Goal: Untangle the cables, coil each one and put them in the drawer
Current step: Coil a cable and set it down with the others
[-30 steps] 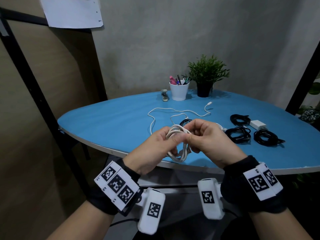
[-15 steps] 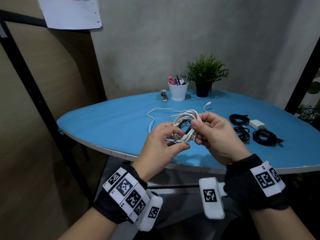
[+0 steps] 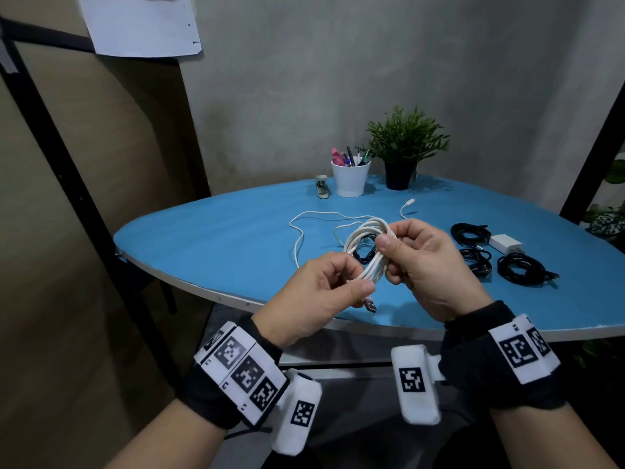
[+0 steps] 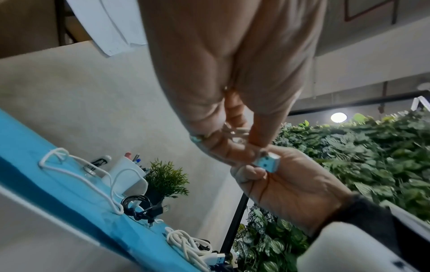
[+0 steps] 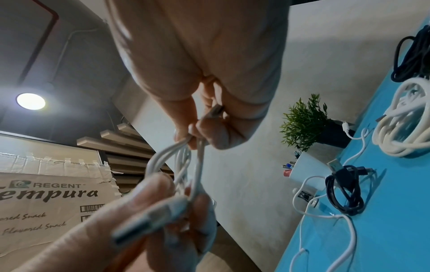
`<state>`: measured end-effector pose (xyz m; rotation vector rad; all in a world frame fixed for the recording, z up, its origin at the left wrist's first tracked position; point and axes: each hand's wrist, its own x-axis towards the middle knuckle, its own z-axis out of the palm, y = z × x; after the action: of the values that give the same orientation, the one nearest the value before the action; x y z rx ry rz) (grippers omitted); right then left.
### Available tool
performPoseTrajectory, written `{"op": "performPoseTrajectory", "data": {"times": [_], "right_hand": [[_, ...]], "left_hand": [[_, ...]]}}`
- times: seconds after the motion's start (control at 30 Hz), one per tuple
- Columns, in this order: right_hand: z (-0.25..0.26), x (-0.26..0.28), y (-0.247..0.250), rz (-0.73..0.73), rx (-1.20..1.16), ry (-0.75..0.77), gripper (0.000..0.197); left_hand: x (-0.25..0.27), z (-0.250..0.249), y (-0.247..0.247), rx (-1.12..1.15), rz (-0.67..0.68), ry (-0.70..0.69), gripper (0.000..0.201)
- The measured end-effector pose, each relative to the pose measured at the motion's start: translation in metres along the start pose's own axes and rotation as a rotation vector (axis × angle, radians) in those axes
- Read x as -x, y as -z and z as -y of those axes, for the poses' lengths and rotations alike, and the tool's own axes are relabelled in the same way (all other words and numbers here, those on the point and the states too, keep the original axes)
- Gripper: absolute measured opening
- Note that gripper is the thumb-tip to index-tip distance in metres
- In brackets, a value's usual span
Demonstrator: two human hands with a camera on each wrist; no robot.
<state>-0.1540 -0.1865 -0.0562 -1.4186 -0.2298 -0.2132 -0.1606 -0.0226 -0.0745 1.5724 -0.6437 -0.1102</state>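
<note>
White coil: white cable bundle (image 3: 367,252), several loops, held in the air above the near edge of the blue table (image 3: 209,245), between both hands.
Left hand: left hand (image 3: 318,292) pinching the lower end of the bundle between thumb and curled fingers; metal USB plug (image 3: 371,304) sticking out just below the thumb, seen close up in the left wrist view (image 4: 267,162).
Right hand: right hand (image 3: 422,265) gripping the upper part of the bundle, thumb pressed on the loops, other fingers curled behind them.
Loose cable: thin white cable (image 3: 318,218) lying uncoiled on the table beyond the hands, small connector end (image 3: 410,202) toward the plant.
Black coils: black coiled cables (image 3: 522,269) on the table, right of the hands, near a white charger block (image 3: 505,243).
Small dark coil: partly hidden behind the white bundle in the head view; clearer in the right wrist view (image 5: 344,189).
Back of table: white cup of pens (image 3: 350,177), potted plant (image 3: 404,147), small stapler (image 3: 322,187).
Drawer: out of sight in every view.
</note>
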Motion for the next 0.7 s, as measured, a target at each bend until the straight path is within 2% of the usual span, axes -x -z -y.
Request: {"op": "performPoseTrajectory", "data": {"times": [0.1,0.23,0.3,0.43,0.53,0.7], "right_hand": [[0.003,-0.001,0.000,-0.007,0.031,0.021,0.007],[0.003,0.003,-0.002,0.017,0.041,0.020,0.006],[0.003,0.005,-0.004,0.038,0.047,0.027,0.007],[0.004,0.008,-0.011,0.114,0.099,0.065,0.013],[0.001,0.011,-0.014,0.140,0.129,0.045,0.009],[0.000,0.010,-0.005,0.182,0.185,-0.036,0.007]], "left_hand": [[-0.002,0.003,0.000,-0.071,-0.065,-0.051,0.024],[-0.003,0.001,0.004,-0.128,-0.046,-0.064,0.054],[-0.003,0.001,0.001,-0.107,-0.085,-0.072,0.050],[-0.006,-0.002,-0.001,-0.029,-0.325,-0.033,0.025],[-0.006,-0.005,-0.001,-0.020,-0.320,0.025,0.030],[-0.006,-0.005,0.007,-0.145,-0.328,-0.001,0.031]]}}
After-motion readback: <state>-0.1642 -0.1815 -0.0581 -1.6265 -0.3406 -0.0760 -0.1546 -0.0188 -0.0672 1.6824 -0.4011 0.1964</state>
